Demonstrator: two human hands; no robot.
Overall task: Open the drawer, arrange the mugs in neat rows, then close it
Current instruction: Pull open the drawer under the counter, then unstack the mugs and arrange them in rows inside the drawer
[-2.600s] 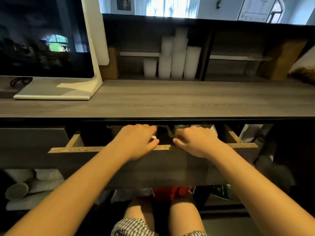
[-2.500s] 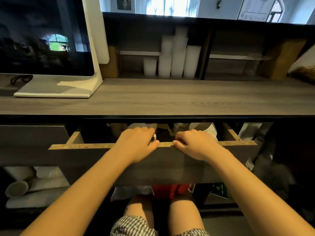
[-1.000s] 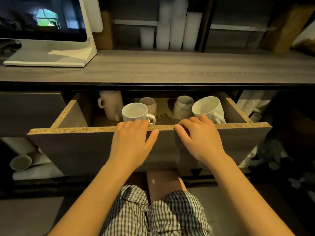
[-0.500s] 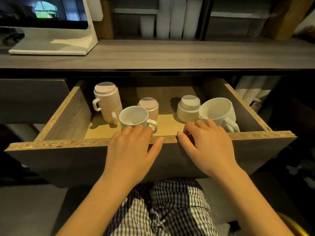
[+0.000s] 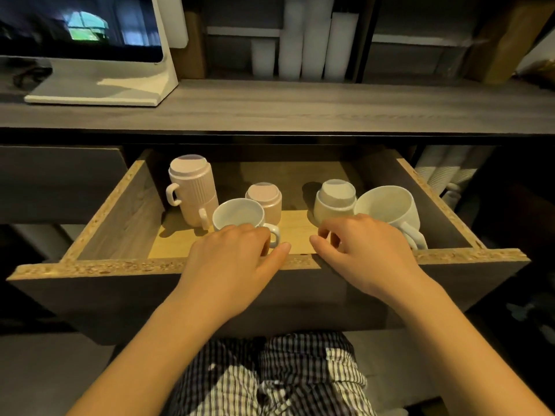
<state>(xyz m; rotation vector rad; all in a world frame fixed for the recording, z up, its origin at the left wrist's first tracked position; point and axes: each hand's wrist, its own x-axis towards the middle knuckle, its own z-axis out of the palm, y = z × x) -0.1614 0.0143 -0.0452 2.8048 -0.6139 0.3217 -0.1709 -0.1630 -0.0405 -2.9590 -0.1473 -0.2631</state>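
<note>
One drawer (image 5: pixel 120 267) holds six: two upright white mugs (image 5: pixel 387 205), four inverted mugs (image 5: pixel 335 199), two stacked.

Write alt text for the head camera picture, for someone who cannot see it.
An open wooden drawer holds several pale mugs, some upside down, not in rows. A person's left hand and right hand reach over its front edge, beneath a grey countertop.

The drawer (image 5: pixel 120 211) stands pulled far out, its raw chipboard edges showing. At the back left, two pale pink ribbed mugs (image 5: pixel 192 190) are stacked upside down. A small pink mug (image 5: pixel 264 199) is inverted behind an upright white mug (image 5: pixel 238 214), whose handle points right. To the right, a cream mug (image 5: pixel 335 199) is inverted just beside a big white mug (image 5: pixel 387 208) with its mouth showing.
</note>
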